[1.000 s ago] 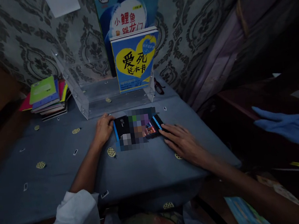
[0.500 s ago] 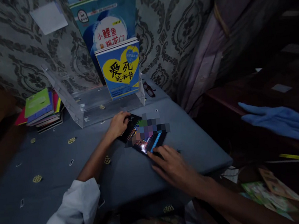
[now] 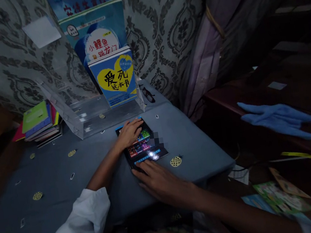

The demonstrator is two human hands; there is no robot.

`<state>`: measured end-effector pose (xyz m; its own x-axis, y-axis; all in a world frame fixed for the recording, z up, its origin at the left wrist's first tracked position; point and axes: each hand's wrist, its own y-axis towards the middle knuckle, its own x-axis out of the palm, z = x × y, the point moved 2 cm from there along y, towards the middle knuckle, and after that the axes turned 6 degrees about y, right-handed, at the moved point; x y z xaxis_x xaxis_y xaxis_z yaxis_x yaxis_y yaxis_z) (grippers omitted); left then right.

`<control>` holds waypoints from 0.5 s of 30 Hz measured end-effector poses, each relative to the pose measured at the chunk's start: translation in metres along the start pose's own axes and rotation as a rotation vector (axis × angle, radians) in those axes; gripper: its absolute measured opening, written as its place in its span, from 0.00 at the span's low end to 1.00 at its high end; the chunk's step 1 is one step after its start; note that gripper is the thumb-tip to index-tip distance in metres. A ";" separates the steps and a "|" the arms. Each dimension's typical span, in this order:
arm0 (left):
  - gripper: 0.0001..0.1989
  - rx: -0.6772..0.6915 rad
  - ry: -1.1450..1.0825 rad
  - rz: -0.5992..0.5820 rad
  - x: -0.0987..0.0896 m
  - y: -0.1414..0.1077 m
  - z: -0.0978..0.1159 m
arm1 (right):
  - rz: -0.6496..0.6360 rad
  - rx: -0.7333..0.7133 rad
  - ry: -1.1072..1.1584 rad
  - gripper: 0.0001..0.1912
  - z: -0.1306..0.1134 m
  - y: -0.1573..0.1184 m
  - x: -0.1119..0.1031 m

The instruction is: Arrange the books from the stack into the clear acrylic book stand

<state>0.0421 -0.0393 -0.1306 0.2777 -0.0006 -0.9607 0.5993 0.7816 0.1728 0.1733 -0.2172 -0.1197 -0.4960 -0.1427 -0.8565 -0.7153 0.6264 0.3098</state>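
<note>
A black, glossy book [image 3: 140, 150] with small colourful pictures on its cover lies on the grey-blue tablecloth. Across its upper part rests my left hand [image 3: 129, 133], palm down with the fingers stretched out. My right hand [image 3: 161, 180] touches the lower edge with its fingertips; these fingers are extended too, and their undersides are hidden. A bright glare spot and a blurred patch cover part of the book. Just behind it stands a clear acrylic rack [image 3: 96, 128] with a blue book [image 3: 114, 79] bearing a yellow heart.
Taller picture books [image 3: 95, 29] rise at the back of the rack. A stack of books [image 3: 40, 122] sits at the left, and glasses [image 3: 148, 94] lie beside the rack. Beyond the table's right edge are a blue glove [image 3: 278, 117], a cable, and papers [image 3: 282, 195] lower down.
The book has turned clockwise, its blue strip now closer to level. My left hand has moved further onto the cover, and my right hand has shifted left along with the lower edge.
</note>
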 end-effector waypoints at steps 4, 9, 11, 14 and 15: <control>0.21 0.016 0.036 -0.033 0.000 -0.002 0.007 | -0.007 0.008 -0.013 0.18 0.000 0.000 0.002; 0.22 0.105 0.009 -0.094 -0.004 -0.012 0.023 | 0.031 -0.011 -0.044 0.17 0.001 0.002 0.004; 0.21 0.147 -0.013 -0.132 -0.007 -0.019 0.032 | 0.045 -0.014 -0.049 0.16 0.001 0.001 0.005; 0.19 0.204 -0.079 -0.204 -0.013 -0.029 0.048 | 0.059 -0.007 -0.026 0.16 0.002 0.000 0.005; 0.19 0.227 -0.109 -0.233 -0.015 -0.033 0.053 | 0.059 -0.006 -0.014 0.16 0.002 0.000 0.005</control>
<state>0.0577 -0.0977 -0.1103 0.1848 -0.2395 -0.9532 0.8044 0.5940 0.0067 0.1714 -0.2165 -0.1250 -0.5305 -0.0948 -0.8424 -0.6877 0.6291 0.3623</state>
